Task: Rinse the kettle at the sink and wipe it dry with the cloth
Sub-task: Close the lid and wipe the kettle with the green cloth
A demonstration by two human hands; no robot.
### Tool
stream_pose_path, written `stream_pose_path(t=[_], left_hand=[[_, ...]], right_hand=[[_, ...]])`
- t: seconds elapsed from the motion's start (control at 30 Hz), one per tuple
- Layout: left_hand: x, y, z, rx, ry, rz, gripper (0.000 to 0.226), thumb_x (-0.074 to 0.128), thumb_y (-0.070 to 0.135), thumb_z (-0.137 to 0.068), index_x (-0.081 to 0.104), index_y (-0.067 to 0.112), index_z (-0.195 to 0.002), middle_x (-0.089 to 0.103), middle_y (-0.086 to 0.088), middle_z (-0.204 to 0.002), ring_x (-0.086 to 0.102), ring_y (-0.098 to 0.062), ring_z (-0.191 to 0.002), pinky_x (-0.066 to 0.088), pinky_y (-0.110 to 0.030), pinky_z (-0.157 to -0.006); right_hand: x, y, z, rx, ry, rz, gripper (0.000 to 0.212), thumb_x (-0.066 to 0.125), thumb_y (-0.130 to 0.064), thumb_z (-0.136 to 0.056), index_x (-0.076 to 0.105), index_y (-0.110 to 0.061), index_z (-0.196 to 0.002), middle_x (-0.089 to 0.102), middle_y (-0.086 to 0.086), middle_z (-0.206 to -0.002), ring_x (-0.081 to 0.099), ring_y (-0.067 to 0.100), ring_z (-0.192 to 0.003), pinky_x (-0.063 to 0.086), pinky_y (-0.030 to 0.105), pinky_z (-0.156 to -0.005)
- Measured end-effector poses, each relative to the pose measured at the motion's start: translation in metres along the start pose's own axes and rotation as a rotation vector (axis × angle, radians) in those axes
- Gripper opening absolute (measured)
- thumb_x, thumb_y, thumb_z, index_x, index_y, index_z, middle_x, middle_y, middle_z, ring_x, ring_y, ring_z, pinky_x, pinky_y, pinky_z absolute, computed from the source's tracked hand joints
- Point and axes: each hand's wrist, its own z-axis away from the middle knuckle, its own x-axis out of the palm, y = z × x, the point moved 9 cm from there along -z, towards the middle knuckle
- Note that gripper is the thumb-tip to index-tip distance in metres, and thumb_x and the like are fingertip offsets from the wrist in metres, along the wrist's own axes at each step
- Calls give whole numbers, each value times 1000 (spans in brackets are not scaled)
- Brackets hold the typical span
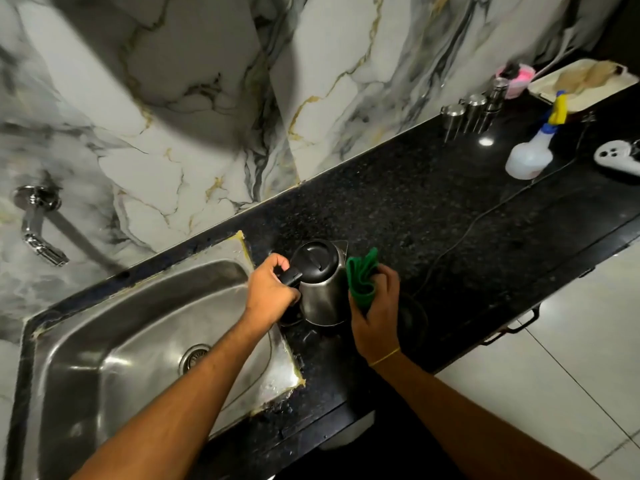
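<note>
A steel kettle [323, 289] with a black lid and black handle stands upright on the dark granite counter [433, 209], just right of the sink [114, 341]. My left hand [270, 289] is closed around the kettle's handle. My right hand [375, 313] holds a bunched green cloth [362, 275] pressed against the kettle's right side. The wall tap [38, 220] sits at the far left above the sink, and I see no water running from it.
The kettle's round black base [412, 315] lies behind my right hand, its cord [485, 209] trailing back across the counter. A spray bottle [531, 154], steel canisters [474, 110], a white game controller [620, 157] and a tray [585, 81] stand at the far right. Counter edge and tiled floor lie lower right.
</note>
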Motion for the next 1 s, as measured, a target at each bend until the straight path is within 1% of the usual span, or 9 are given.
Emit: stream_pose_path(t=[0.13, 0.3, 0.37, 0.43, 0.53, 0.73, 0.83, 0.93, 1.0], left_hand=[[7, -4, -16, -9, -36, -51, 53, 68, -10, -49, 52, 31, -78, 59, 6, -65, 49, 4, -47, 37, -16, -43], [5, -11, -31, 58, -32, -86, 45, 74, -3, -55, 50, 29, -75, 57, 11, -69, 47, 3, -57, 37, -14, -52], [3, -17, -38, 34, -24, -108, 43, 71, 1, -49, 50, 29, -74, 56, 11, -65, 46, 4, -53, 38, -14, -48], [2, -25, -42, -14, -33, -117, 46, 69, -4, -47, 49, 27, -77, 56, 7, -61, 48, -5, -50, 43, -25, -42], [2, -28, -49, -16, -79, -167, 46, 65, 0, -47, 45, 29, -77, 56, 4, -62, 48, -13, -53, 40, -28, -41], [3, -30, -55, -17, -150, -236, 47, 67, 5, -48, 41, 31, -77, 58, 6, -63, 48, -7, -54, 37, -19, -39], [3, -27, -56, 4, -168, -261, 47, 69, 7, -49, 40, 33, -76, 56, 8, -64, 47, -5, -56, 33, -14, -41], [3, -25, -55, -12, -185, -269, 46, 69, 6, -51, 39, 31, -75, 57, 7, -65, 49, -8, -57, 38, -24, -45], [4, -24, -54, -17, -195, -275, 46, 70, 3, -54, 38, 27, -76, 57, 4, -65, 48, -10, -58, 39, -30, -48]], right_hand=[[40, -11, 17, -190, -119, 203, 31, 62, -4, -77, 53, -13, -105, 42, 13, -138, 48, 34, -127, 42, 47, -111], [77, -8, 18, -444, -257, 562, 31, 66, -18, -71, 57, -23, -100, 44, 8, -127, 48, 33, -114, 45, 47, -91], [94, -2, 24, -560, -396, 650, 26, 63, -21, -73, 63, -23, -99, 49, 6, -125, 50, 30, -109, 44, 45, -87], [110, 12, 43, -701, -588, 745, 19, 57, -23, -77, 66, -22, -94, 59, 4, -124, 55, 27, -106, 48, 43, -83], [110, 41, 53, -689, -737, 873, 22, 49, -26, -81, 69, -25, -89, 68, -2, -113, 65, 24, -99, 52, 43, -81], [82, 48, 14, -279, -581, 748, 30, 63, -15, -70, 65, -19, -100, 65, 6, -106, 64, 32, -90, 52, 45, -72], [60, 41, -1, -60, -349, 445, 34, 55, -11, -72, 61, -14, -105, 62, 9, -108, 62, 31, -96, 53, 42, -85], [39, 33, -20, 67, -70, 203, 27, 55, -9, -79, 54, -16, -105, 54, 5, -109, 61, 24, -92, 53, 37, -83], [43, 21, -33, 48, -7, 126, 28, 57, -5, -82, 53, -14, -109, 51, 4, -114, 61, 22, -93, 55, 37, -82]])
